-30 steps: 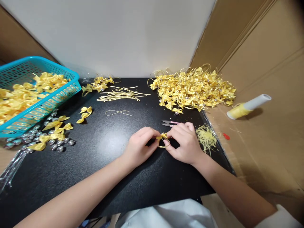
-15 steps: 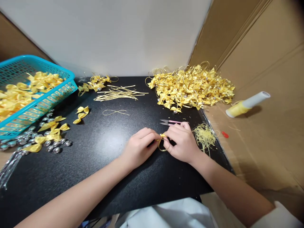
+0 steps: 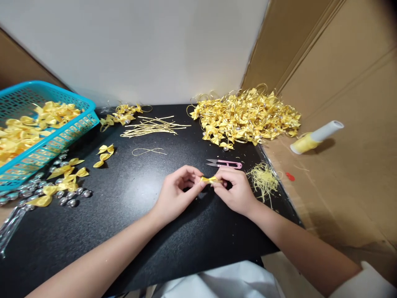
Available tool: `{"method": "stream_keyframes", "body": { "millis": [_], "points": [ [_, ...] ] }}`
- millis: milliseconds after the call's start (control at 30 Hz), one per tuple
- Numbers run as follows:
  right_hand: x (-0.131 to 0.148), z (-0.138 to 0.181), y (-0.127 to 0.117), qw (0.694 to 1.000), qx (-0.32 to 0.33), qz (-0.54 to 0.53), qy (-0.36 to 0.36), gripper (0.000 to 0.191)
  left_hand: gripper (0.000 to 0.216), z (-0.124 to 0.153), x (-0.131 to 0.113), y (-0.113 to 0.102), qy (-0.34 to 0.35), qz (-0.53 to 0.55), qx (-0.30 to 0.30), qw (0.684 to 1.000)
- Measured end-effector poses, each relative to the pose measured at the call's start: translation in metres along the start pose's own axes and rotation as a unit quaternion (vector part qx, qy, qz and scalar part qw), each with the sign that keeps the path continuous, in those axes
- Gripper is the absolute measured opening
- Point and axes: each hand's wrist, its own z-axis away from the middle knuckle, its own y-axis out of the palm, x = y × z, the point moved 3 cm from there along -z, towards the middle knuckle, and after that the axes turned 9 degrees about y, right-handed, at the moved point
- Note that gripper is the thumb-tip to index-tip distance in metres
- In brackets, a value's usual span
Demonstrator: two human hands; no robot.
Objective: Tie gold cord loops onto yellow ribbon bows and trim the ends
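Between my two hands a small yellow ribbon bow is stretched level above the black table. My left hand pinches its left end between thumb and fingers. The right end is pinched by my right hand. Any bell or cord on the bow is hidden by my fingers. Just beyond my right hand lie pink-handled thread snips, blades pointing left. A tangle of yellow thread scraps is to the right of that hand. One looped gold cord lies beyond my left hand.
A blue basket of yellow bows stands at the left. Near it lie silver bells and loose bows. Gold cords lie at the back, beside a large heap of finished-looking bows. A thread-wound tube stands at the right.
The gold loop that hung below the bow is no longer visible, and the bow now shows flat between my fingers. My right hand has shifted slightly, uncovering the snips' pink handle.
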Motion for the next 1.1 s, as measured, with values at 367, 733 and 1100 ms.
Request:
{"method": "stream_keyframes", "body": {
  "millis": [367,733,1100],
  "points": [
    [0.004,0.006,0.001,0.986,-0.006,0.144,-0.084,0.017,0.016,0.002,-0.011,0.004,0.207,-0.31,0.095,0.923],
    [0.0,0.001,0.0,0.994,0.064,-0.093,0.016,0.027,0.028,0.0,-0.014,0.0,0.092,-0.177,0.038,0.979],
    [-0.007,-0.002,0.005,0.96,0.128,-0.232,0.095,0.026,0.03,0.0,-0.004,0.004,-0.031,-0.008,0.075,0.997]
  ]
}}
